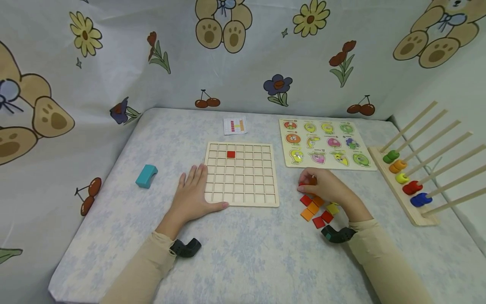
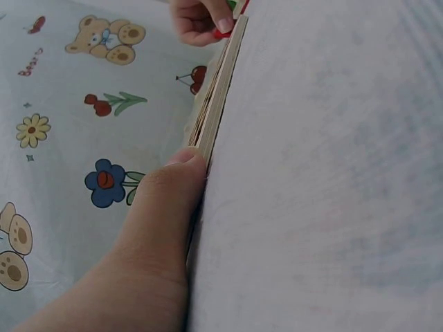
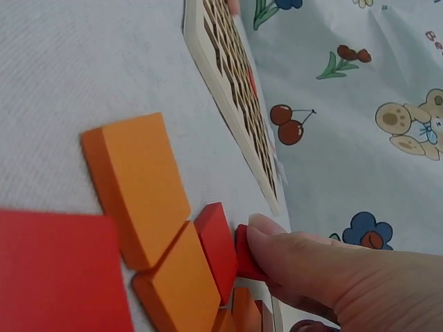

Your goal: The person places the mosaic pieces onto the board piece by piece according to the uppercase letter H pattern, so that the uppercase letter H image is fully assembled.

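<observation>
A wooden grid board (image 1: 241,179) lies in the middle of the table, with one red square tile (image 1: 230,154) in a cell of its top row. My left hand (image 1: 193,192) rests at the board's lower left corner, fingers straight along the left side; its thumb (image 2: 163,190) touches the near edge. To the right of the board, my right hand (image 1: 324,184) pinches a red tile (image 3: 246,254) between thumb and fingers. Below that hand lie loose orange tiles (image 1: 306,214), red tiles (image 1: 319,222) and a yellow tile (image 1: 332,208). The fingertips behind the held tile are partly hidden.
A small pattern card (image 1: 235,126) lies behind the board. At the back right is a fruit puzzle board (image 1: 326,143), and beside it a wooden rack (image 1: 404,185) with upright rods and coloured beads. A teal arched block (image 1: 146,176) sits on the left.
</observation>
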Motion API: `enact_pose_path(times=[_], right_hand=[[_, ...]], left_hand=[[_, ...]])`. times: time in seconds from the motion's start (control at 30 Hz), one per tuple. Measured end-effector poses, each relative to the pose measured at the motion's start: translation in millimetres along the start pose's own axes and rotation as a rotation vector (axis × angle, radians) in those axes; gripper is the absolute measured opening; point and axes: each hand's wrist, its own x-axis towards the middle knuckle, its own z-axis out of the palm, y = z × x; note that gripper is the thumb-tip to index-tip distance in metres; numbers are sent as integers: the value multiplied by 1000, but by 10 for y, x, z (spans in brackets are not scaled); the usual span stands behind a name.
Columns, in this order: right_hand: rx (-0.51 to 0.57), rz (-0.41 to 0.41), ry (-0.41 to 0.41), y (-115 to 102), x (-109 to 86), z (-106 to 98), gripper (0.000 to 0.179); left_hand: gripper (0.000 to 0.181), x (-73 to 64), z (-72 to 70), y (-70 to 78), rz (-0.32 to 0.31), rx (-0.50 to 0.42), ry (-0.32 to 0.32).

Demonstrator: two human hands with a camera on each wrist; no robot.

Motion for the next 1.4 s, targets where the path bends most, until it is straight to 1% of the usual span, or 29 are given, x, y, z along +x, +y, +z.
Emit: enact_pose_path(times=[0.2,0.33,0.47,0.7,1.07,1.2,1.4], right_hand=[[56,-23,0,-55,68,-43,19],[70,-48,23,-119,175,-46,20],[86,-100,50,-229,305,-7,17],[157,-168,45,-524,594,148,13],[198,-224,27,-1001,1063,469,8],[217,-211,22,-1123,1174,551,8],[225,-192,17,-1303,1267,639,10]], left_hand=[[145,5,-2,0,-1,5,1],[144,7,3,-2,2,6,4],[144,8,9,-3,0,10,6],[144,4,3,-1,0,11,9],[141,-5,-23,32,-7,7,-9],[141,-9,-34,40,-5,11,-13],[142,-14,-43,37,1,13,-11]])
